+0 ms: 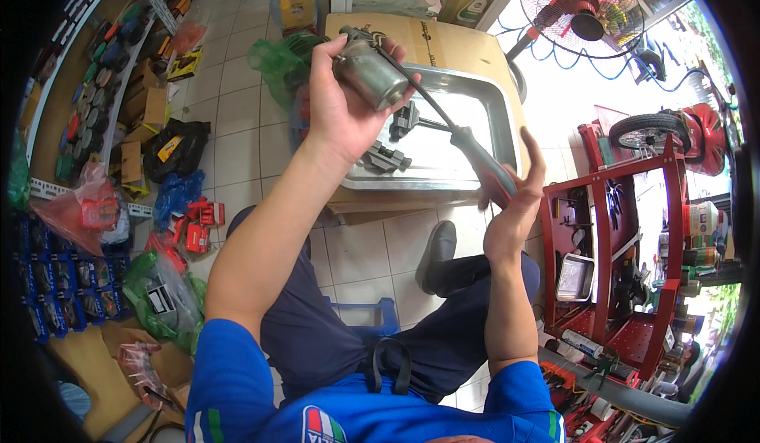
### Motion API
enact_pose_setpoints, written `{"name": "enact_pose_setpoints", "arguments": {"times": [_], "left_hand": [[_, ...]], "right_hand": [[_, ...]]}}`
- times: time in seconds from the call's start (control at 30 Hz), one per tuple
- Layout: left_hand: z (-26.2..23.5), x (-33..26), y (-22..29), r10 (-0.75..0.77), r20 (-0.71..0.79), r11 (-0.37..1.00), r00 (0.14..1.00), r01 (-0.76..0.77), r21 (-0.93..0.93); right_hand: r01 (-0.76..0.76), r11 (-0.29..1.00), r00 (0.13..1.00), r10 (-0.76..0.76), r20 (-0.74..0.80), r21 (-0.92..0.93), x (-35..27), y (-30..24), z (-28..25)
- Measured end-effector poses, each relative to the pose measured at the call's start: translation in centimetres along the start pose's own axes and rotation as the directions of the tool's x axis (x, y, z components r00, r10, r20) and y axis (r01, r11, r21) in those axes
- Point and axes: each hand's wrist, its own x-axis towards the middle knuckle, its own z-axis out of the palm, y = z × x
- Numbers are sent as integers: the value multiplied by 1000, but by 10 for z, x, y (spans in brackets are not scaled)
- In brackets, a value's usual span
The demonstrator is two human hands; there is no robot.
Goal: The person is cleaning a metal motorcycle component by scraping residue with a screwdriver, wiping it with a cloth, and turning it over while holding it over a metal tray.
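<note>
Two hands show: the left hand (pixel 336 102) at upper centre and the right hand (pixel 514 197) at centre right. One metal cylinder (pixel 370 69), one screwdriver (pixel 467 146), one steel tray (pixel 483 118), two dark parts (pixel 388 158) in it, one fan (pixel 582 7) at upper right.

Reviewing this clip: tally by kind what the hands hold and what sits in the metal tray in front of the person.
Cylindrical metal part, in the left hand: 1
Long screwdriver with dark handle, in the right hand: 1
Small dark metal parts lying in the metal tray: 2
Total: 4
</note>
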Motion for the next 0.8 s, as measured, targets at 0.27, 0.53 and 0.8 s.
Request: {"name": "enact_pose_setpoints", "arguments": {"times": [0.27,0.53,0.8], "left_hand": [[-1,-1,2,15,-16,1000,1000,-15,-3],[4,-2,2,9,-28,1000,1000,-9,12],[3,-1,2,-3,-16,999,1000,4,36]], "right_hand": [[-83,994,993,88,-74,64,2,5,2],[-186,929,983,179,50,320,6,0,0],[-159,954,971,198,-136,254,14,12,15]]}}
